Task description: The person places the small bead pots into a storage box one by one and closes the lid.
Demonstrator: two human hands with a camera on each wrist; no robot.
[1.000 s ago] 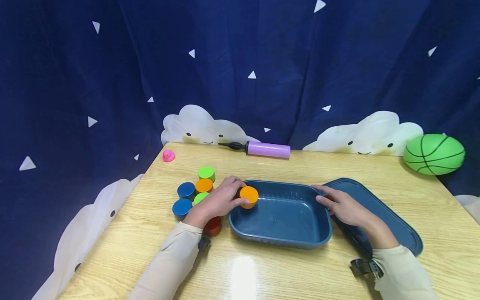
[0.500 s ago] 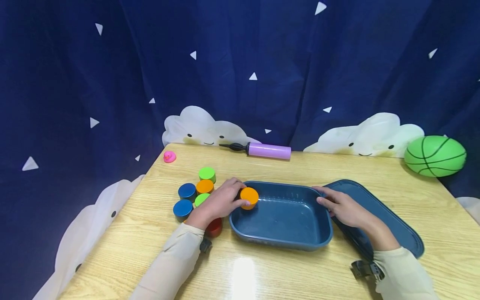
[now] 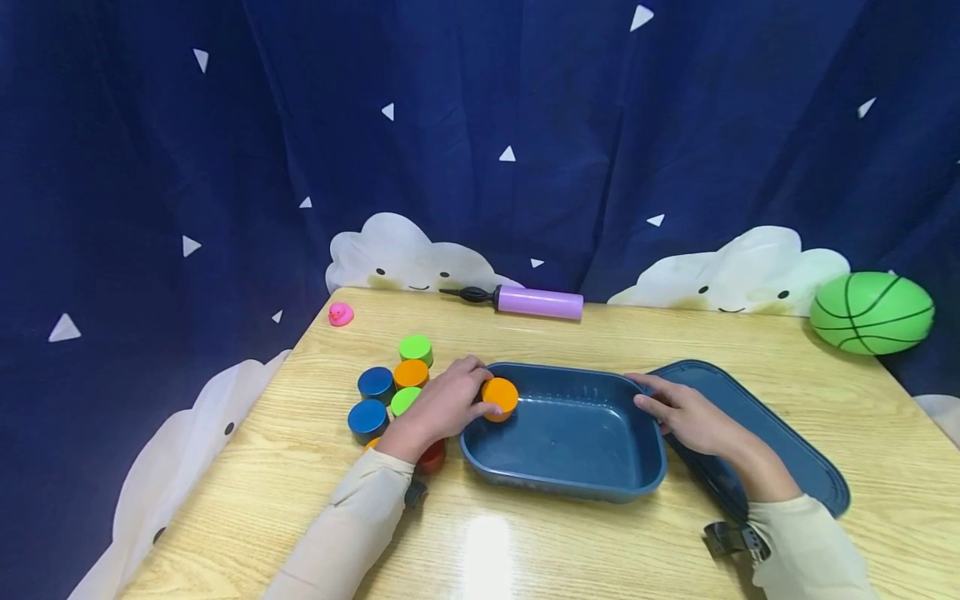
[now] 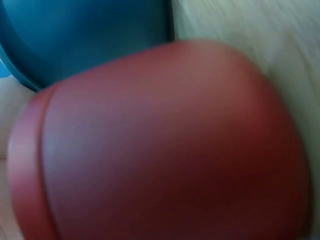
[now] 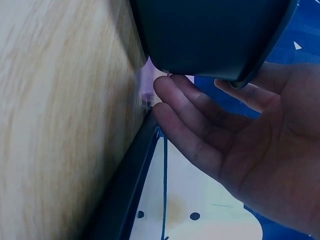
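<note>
Head view: where is the orange cylinder (image 3: 499, 394)?

— Inside the blue box (image 3: 577, 442), near its far left corner, pinched between the thumb and fingers of the left hand (image 3: 448, 402). Whether it touches the bottom, I can't tell.

— Which relation would the next move turn on?

— That cylinder to those fingers, I judge: it lies just right of the left palm, flat top up, the left hand much the nearer. The box's long axis runs left to right between both hands.

— And the right hand (image 3: 686, 412)?

— It grips the box's right end, thumb at the rim, the other fingers along the outside wall. One lid (image 3: 780, 442) lies just to the right, slantwise.

— Count the rest on the worktop (image 3: 247, 492).

— Left of that one box: two blue cylinders (image 3: 367, 417), two green cylinders (image 3: 416, 346), one red cylinder (image 3: 432, 457), two other orange cylinders (image 3: 411, 372), one mostly hidden by the left wrist. More could be covered there. Farther back: one purple pump (image 3: 538, 302), one pink duck (image 3: 341, 314), one green ball (image 3: 872, 312).
</note>
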